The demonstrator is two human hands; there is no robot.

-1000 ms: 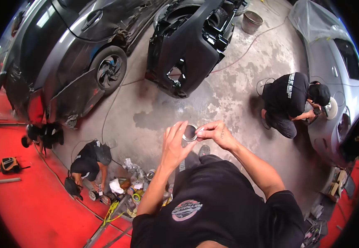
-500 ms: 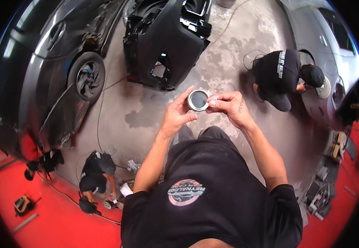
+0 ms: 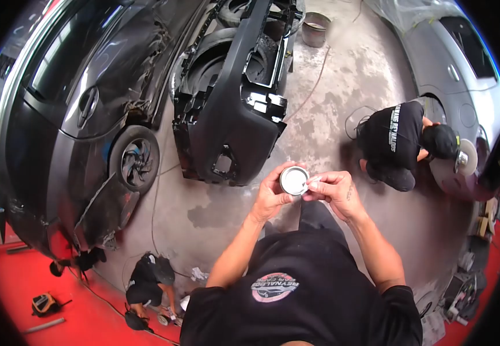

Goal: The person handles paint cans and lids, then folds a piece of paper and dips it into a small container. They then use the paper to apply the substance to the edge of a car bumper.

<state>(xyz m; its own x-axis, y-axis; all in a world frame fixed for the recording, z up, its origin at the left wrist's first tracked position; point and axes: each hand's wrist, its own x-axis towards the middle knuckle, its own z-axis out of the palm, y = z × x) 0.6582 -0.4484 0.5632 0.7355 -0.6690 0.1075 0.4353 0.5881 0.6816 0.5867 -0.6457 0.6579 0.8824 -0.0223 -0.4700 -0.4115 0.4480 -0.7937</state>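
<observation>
A small round metal can point(image 3: 294, 180) is held up in front of my chest, its bright silvery-white round face turned up to me. My left hand point(image 3: 272, 193) wraps round its left side, fingers behind the rim and thumb below. At the can's right edge, my right hand point(image 3: 336, 191) pinches a small whitish item point(image 3: 314, 182), too small to identify. Both hands are above the concrete floor, a little beyond my legs.
A black bumper point(image 3: 232, 121) stands ahead over tires, with a bucket point(image 3: 316, 30) behind. Left is a dark damaged car point(image 3: 65, 109). A co-worker point(image 3: 397, 141) crouches by the grey car point(image 3: 457, 69) at right; another point(image 3: 149, 285) crouches lower left. Hoses cross the floor.
The view has shifted, so the bumper and cars show more fully. Both hands and the can appear lower and further right. The can's face has gone from dark grey to bright white.
</observation>
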